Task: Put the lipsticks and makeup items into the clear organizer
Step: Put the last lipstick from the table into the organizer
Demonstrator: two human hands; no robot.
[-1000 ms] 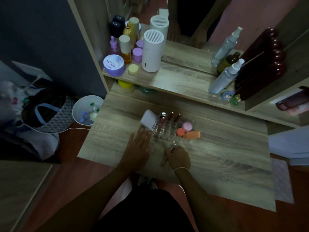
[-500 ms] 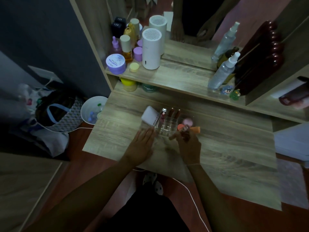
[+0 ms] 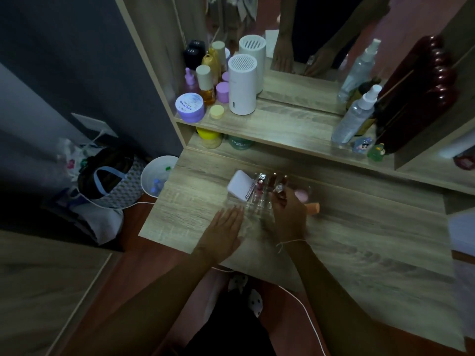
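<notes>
Near the centre of the frame, on the wooden desk (image 3: 359, 242), stands the clear organizer (image 3: 259, 199), its walls hard to make out in the dim light. Several lipsticks (image 3: 261, 185) stand upright in its compartments, and a white box (image 3: 240, 186) printed with dark lettering leans at its left end. The right hand (image 3: 288, 217) reaches over the organizer from below, its fingertips pinched on a small dark lipstick with a shiny cap (image 3: 279, 188), held above the compartments; whether the lipstick touches the organizer cannot be told. Just right of that hand lie a pink round item (image 3: 300, 195) and an orange tube (image 3: 313, 208), partly hidden by the hand. The left hand (image 3: 226, 227) lies flat on the desk, fingers spread and together pointing up the frame, its fingertips at the organizer's lower left corner, holding nothing. Higher in the frame, a shelf (image 3: 290, 129) carries a white cylinder with a grille top (image 3: 242, 86), a purple jar (image 3: 190, 107) and a clear spray bottle (image 3: 356, 116).
</notes>
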